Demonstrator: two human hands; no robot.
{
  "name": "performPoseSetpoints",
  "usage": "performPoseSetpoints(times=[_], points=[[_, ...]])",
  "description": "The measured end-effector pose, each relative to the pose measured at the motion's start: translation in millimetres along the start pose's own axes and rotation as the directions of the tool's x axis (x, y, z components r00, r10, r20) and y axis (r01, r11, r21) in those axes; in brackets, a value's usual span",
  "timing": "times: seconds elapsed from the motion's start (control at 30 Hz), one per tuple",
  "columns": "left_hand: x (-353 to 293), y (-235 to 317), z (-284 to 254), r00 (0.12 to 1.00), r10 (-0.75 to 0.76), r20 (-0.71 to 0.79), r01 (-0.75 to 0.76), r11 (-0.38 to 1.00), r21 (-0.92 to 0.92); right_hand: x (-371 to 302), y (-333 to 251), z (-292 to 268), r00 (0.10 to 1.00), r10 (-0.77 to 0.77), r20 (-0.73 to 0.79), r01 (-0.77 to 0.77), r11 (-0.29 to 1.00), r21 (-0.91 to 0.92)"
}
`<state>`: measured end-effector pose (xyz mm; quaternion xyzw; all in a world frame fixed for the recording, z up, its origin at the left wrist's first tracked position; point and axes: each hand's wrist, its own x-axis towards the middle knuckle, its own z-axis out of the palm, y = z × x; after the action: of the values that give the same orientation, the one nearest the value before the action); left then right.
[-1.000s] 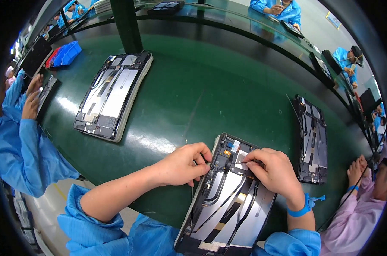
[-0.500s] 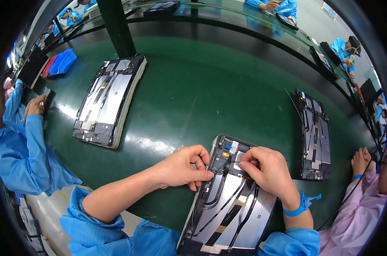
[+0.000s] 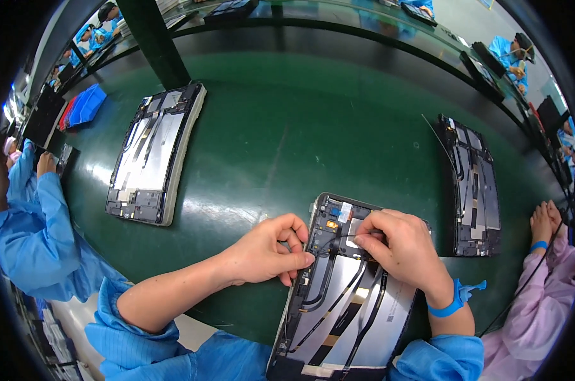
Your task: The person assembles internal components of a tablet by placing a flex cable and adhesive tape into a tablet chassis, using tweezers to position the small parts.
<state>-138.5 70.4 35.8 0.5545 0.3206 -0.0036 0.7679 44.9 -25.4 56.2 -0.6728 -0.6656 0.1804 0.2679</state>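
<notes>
- Opened tablet chassis (image 3: 348, 298): back cover off, lying flat on the green desk (image 3: 287, 133) at its near edge, straight below the camera; shiny metal plate, dark flat cables running lengthwise, small circuit parts at the far end
- Left hand (image 3: 262, 251): resting against the left edge of the opened tablet chassis, fingers curled, thumb and forefinger pinched together at the frame; whether they grip something small cannot be told
- Right hand (image 3: 405, 251): lying on the far end of the chassis, fingertips pressed together on a small white tab (image 3: 353, 232) beside the circuit parts; blue wrist strap (image 3: 449, 305) on the wrist
- Second chassis (image 3: 154, 152): well apart to the far left of the opened tablet chassis, open, on a pale pad
- Third chassis (image 3: 475, 181): near, to the right of the opened tablet chassis, open, untouched
- Blue tray (image 3: 84, 105): far left, beyond the second chassis
- Other people: blue sleeve (image 3: 37, 235) at left, pink sleeve (image 3: 541, 311) at right, both away from the opened chassis
- Risk, judged: the white tab is small and close to thin cables; a pull at a slant could tear it or lift a cable; the left hand steadies only one edge, so the chassis could slide on the smooth desk
</notes>
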Motion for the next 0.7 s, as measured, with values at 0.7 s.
performPoseSetpoints(times=[0.7], points=[[2.2,7.6,4.1,0.996,-0.061,-0.059,0.064,0.997,0.041,-7.9,-15.0,-6.1,1.0,0.008,0.014,-0.004,0.967,-0.255]])
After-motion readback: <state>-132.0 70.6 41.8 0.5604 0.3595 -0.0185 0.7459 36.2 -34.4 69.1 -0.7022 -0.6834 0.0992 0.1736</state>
